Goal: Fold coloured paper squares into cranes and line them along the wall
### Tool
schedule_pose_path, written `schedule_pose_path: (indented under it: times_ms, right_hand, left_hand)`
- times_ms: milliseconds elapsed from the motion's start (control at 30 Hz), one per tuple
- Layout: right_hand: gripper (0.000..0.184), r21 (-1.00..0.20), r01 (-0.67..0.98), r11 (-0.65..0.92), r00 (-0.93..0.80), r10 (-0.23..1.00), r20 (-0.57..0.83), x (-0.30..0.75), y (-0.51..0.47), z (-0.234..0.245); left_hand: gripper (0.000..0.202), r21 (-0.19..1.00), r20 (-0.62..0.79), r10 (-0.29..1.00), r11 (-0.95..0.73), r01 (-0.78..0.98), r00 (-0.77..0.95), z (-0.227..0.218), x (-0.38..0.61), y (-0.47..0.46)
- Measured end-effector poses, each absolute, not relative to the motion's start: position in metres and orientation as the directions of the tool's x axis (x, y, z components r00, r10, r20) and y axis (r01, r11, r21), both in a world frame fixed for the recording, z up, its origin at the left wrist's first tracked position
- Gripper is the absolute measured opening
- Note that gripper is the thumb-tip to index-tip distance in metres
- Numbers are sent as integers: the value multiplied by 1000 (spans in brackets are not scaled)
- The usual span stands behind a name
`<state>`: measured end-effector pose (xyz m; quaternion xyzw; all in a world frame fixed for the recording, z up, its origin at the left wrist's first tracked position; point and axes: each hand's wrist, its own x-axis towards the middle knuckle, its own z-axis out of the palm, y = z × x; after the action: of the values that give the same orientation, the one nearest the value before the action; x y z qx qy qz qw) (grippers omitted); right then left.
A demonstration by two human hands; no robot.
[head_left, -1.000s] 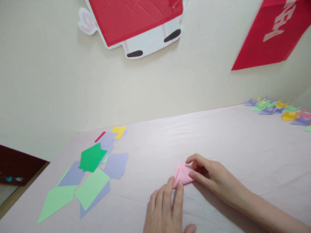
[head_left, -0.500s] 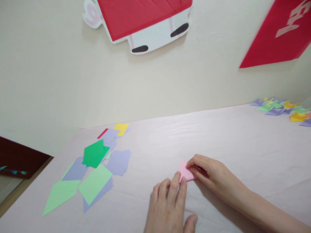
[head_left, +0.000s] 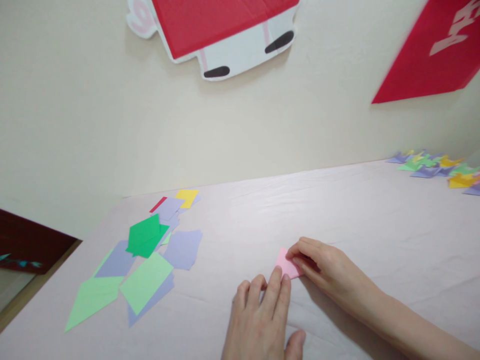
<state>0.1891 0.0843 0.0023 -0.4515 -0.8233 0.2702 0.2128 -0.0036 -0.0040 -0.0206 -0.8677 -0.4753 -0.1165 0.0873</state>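
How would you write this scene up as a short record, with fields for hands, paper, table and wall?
Left hand: touching the small folded pink paper
Right hand: pinching that paper's right side
Table, left: flat, angular paper sheets, green, lilac and yellow
Table, far right: small folded multicoloured paper pieces
Wall: red-and-white cutout shape; red panel with pale markings

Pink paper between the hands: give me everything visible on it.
The pink paper is a small, plain, light-pink piece that looks folded, with a pointed top corner and a straight lower edge. It lies roughly flat on the pale tabletop, right of the loose coloured sheets. The left hand's fingertips rest at its lower-left edge; the right hand's thumb and index finger appear to pinch its right side, hiding that part. Layer count can't be told.
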Motion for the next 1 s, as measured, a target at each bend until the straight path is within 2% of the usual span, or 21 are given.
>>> schedule_pose_path:
  times_ms: [200, 533, 733, 867, 1000]
  right_hand:
    - [19, -618, 641, 456, -499, 859, 116, 188, 83, 3]
    - [18, -593, 662, 458, -488, 864, 122, 187, 80, 0]
    - [7, -536, 698, 476, -475, 867, 151, 182, 71, 8]
    - [16, -529, 700, 480, -473, 866, 161, 182, 70, 8]
    - [17, -550, 685, 478, -474, 865, 162, 184, 71, 6]
  left_hand:
    - [65, -28, 277, 806, -538, 843, 523, -19, -3, -5]
    - [55, -16, 321, 807, -519, 854, 496, -10, 4, -1]
    - [55, -19, 327, 804, -520, 854, 497, -7, 5, 0]
    - [51, -18, 372, 789, -520, 854, 488, -7, 5, 1]
    - [51, 1, 395, 790, -511, 860, 469, -9, 5, 1]
